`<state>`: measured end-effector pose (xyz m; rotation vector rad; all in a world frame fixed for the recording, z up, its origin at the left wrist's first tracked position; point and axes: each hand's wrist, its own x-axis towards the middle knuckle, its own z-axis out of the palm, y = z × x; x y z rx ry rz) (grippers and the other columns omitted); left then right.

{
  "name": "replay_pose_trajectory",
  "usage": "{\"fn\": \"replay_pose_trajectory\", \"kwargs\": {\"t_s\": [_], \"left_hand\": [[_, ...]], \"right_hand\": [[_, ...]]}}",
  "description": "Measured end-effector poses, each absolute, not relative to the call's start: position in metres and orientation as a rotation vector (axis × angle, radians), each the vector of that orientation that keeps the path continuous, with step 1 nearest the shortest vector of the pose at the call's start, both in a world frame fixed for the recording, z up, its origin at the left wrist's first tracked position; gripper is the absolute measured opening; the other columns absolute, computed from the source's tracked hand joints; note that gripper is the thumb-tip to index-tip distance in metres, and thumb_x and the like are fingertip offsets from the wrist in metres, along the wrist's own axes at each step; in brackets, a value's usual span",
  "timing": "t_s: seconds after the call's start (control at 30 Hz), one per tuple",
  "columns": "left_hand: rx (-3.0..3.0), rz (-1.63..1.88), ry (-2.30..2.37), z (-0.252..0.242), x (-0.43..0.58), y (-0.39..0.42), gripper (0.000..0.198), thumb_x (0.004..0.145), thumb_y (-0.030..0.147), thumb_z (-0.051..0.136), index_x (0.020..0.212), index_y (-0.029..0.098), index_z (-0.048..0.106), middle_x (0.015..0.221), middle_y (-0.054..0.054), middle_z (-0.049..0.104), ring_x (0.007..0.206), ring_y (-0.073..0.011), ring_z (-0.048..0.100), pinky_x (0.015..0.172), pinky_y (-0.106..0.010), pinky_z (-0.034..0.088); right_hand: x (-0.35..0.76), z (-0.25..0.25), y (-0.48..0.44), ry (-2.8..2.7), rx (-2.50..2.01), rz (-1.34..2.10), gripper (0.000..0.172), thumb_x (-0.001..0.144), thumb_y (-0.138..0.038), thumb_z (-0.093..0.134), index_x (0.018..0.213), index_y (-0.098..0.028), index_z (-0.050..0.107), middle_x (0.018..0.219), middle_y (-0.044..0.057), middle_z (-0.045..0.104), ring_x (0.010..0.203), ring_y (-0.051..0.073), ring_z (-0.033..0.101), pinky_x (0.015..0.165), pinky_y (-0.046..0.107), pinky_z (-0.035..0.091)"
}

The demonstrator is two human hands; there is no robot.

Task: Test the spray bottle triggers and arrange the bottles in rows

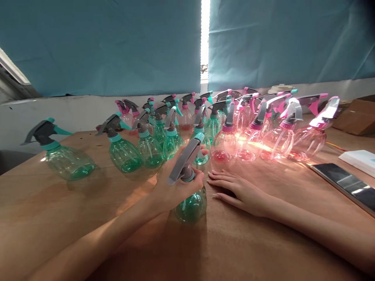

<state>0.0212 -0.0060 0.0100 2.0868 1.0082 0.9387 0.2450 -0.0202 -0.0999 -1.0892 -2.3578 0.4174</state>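
Note:
My left hand (172, 181) is closed around the neck of a green spray bottle (191, 207), just under its grey and teal trigger head. The bottle stands upright, or nearly so, at the middle of the table; I cannot tell whether its base touches the wood. My right hand (234, 191) lies flat on the table to the right of that bottle, fingers stretched out, holding nothing. Just beyond it stand a clear pink spray bottle (223, 144) with a magenta collar and another pink spray bottle (247, 145).
Several green spray bottles, such as one at the far left (70, 162), and several pink ones fill the table's back half. A phone (345, 183), a white box (359, 160) and a cardboard box (359, 116) lie at the right. Blue curtains (117, 47) hang behind.

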Motion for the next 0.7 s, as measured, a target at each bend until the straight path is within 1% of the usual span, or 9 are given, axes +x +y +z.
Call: {"fn": "replay_pose_trajectory", "kwargs": {"t_s": [0.03,0.1,0.17,0.2,0.27,0.37,0.43,0.57,0.7], "left_hand": [[2.083,0.951,0.988,0.0074,0.0205,-0.0044,0.044,0.077,0.021,0.054,0.121,0.022,0.054,0.061,0.007,0.052,0.061,-0.0135,0.057,0.062,-0.026,0.049],[2.066,0.987,0.939,0.0035,0.0196,-0.002,0.044,0.075,0.023,0.057,0.119,0.021,0.053,0.053,0.01,0.041,0.054,-0.0127,0.051,0.061,-0.027,0.048],[2.049,1.002,0.909,0.0023,0.0196,-0.001,0.043,0.075,0.023,0.057,0.118,0.022,0.054,0.052,0.011,0.037,0.051,-0.0121,0.047,0.06,-0.027,0.047],[2.047,0.995,0.908,0.0027,0.0199,-0.0011,0.041,0.076,0.022,0.057,0.117,0.023,0.055,0.052,0.01,0.038,0.05,-0.0118,0.045,0.06,-0.027,0.047],[2.053,0.972,0.92,0.0043,0.0209,-0.0016,0.04,0.076,0.021,0.056,0.116,0.024,0.056,0.057,0.008,0.045,0.05,-0.0107,0.044,0.059,-0.026,0.047],[2.067,0.962,0.931,0.0044,0.0217,-0.0018,0.044,0.075,0.022,0.055,0.119,0.025,0.056,0.082,0.002,0.062,0.053,-0.0086,0.046,0.055,-0.024,0.043],[2.077,0.973,0.93,0.002,0.0211,-0.001,0.046,0.075,0.022,0.055,0.121,0.025,0.055,0.09,0.0,0.064,0.056,-0.0088,0.049,0.053,-0.023,0.042],[2.106,1.006,0.945,-0.0016,0.0188,-0.0006,0.043,0.076,0.023,0.055,0.119,0.024,0.055,0.071,0.003,0.057,0.063,-0.0131,0.056,0.052,-0.024,0.041],[2.101,1.009,0.984,0.0024,0.0184,-0.0042,0.038,0.077,0.022,0.054,0.115,0.022,0.053,0.068,0.004,0.053,0.07,-0.0157,0.061,0.057,-0.025,0.044]], "right_hand": [[0.2451,-0.1001,-0.0201,-2.363,-1.092,0.417,0.045,0.098,-0.044,0.05,0.14,-0.026,0.053,0.144,0.007,0.054,0.137,0.027,0.044,0.116,0.05,0.033],[0.2452,-0.1002,-0.02,-2.372,-1.098,0.417,0.046,0.098,-0.044,0.049,0.14,-0.025,0.052,0.144,0.008,0.054,0.138,0.026,0.043,0.116,0.05,0.034],[0.2452,-0.1,-0.0201,-2.371,-1.098,0.42,0.047,0.098,-0.044,0.049,0.141,-0.024,0.052,0.144,0.008,0.054,0.138,0.027,0.043,0.115,0.05,0.035],[0.2452,-0.0999,-0.0201,-2.367,-1.093,0.422,0.047,0.098,-0.044,0.049,0.141,-0.025,0.052,0.144,0.008,0.054,0.137,0.027,0.043,0.115,0.05,0.035],[0.2453,-0.0996,-0.0203,-2.357,-1.079,0.423,0.046,0.098,-0.043,0.05,0.14,-0.026,0.052,0.143,0.008,0.055,0.137,0.027,0.044,0.114,0.051,0.036],[0.2453,-0.0994,-0.0204,-2.357,-1.07,0.42,0.046,0.098,-0.043,0.05,0.14,-0.026,0.052,0.142,0.008,0.056,0.137,0.027,0.045,0.114,0.051,0.036],[0.2452,-0.0994,-0.0205,-2.36,-1.075,0.417,0.046,0.098,-0.043,0.05,0.14,-0.026,0.052,0.143,0.008,0.055,0.137,0.027,0.044,0.115,0.051,0.035],[0.2447,-0.0987,-0.021,-2.367,-1.086,0.414,0.045,0.099,-0.043,0.049,0.14,-0.026,0.052,0.143,0.007,0.054,0.137,0.027,0.044,0.115,0.051,0.034],[0.2444,-0.0981,-0.021,-2.378,-1.095,0.42,0.046,0.099,-0.043,0.048,0.14,-0.023,0.053,0.143,0.008,0.055,0.138,0.026,0.043,0.116,0.05,0.034]]}}
